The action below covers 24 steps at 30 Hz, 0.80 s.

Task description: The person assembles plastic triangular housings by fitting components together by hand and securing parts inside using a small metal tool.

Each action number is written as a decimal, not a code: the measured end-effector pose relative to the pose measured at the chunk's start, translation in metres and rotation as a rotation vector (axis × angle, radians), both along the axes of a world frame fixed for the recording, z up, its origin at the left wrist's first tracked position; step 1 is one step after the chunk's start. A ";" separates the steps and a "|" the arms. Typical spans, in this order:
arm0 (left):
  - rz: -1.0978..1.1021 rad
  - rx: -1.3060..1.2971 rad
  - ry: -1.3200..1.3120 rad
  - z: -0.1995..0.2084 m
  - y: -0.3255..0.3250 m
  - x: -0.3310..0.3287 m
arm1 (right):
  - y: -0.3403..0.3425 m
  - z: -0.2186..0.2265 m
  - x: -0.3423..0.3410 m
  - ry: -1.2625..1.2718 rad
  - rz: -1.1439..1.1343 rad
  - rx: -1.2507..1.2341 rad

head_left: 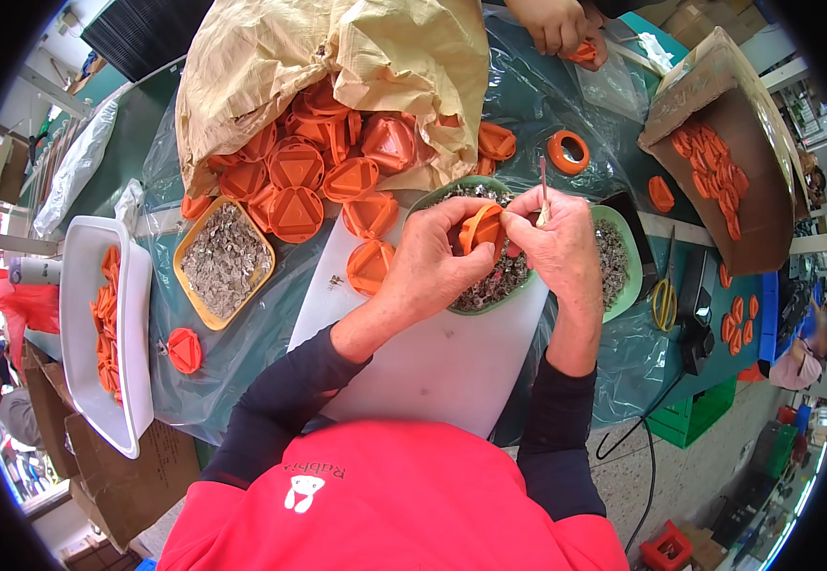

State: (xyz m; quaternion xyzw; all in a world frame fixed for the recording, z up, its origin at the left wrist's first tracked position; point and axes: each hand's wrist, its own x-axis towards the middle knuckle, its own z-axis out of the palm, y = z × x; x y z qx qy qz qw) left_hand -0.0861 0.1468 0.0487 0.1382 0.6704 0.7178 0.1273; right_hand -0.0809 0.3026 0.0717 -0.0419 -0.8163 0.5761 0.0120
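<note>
My left hand (425,259) is closed on the edge of a round orange plastic part (481,229), held above a green bowl (492,309) of small metal pieces. My right hand (567,244) pinches a thin rod-like tool (544,179) with a pale lower end. The tool points upward while the right fingertips meet the right side of the orange part. What lies between those fingertips is too small to make out. Beneath my forearms is a white board (413,381), with a loose orange part (370,266) on its far left edge.
A tan sack (261,57) spills orange parts (297,164). Left are a yellow tray (188,293) of metal pieces and a white tub (140,362). Right are another green tray (636,249), scissors (664,303) and a cardboard box (766,152). Another person's hands (556,24) hold an orange piece.
</note>
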 end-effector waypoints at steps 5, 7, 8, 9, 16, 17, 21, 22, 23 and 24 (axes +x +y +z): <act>-0.011 0.049 -0.052 0.000 -0.001 0.000 | -0.002 -0.003 0.000 0.010 -0.027 -0.070; -0.003 0.051 -0.037 -0.001 -0.001 0.001 | -0.002 -0.005 0.000 0.035 -0.029 -0.082; 0.001 0.055 -0.021 -0.001 0.000 0.001 | -0.001 -0.004 0.000 0.036 -0.031 -0.081; -0.001 0.057 -0.020 -0.001 -0.001 0.000 | 0.000 -0.004 0.000 0.035 -0.027 -0.089; -0.051 0.013 -0.011 -0.003 -0.004 -0.002 | 0.003 0.002 -0.001 -0.097 -0.019 -0.162; -0.058 0.005 0.010 -0.002 -0.004 -0.003 | 0.004 0.001 -0.002 -0.098 -0.020 -0.162; -0.071 0.001 -0.029 0.001 -0.006 -0.003 | 0.006 0.000 -0.002 -0.090 0.010 -0.220; -0.068 0.047 -0.070 0.006 -0.006 -0.002 | 0.006 0.001 -0.002 -0.087 0.014 -0.223; -0.066 0.094 -0.109 0.010 -0.005 -0.003 | 0.006 0.001 -0.003 -0.085 0.014 -0.221; -0.066 0.097 -0.105 0.014 -0.006 -0.003 | 0.006 -0.001 -0.003 -0.059 0.008 -0.257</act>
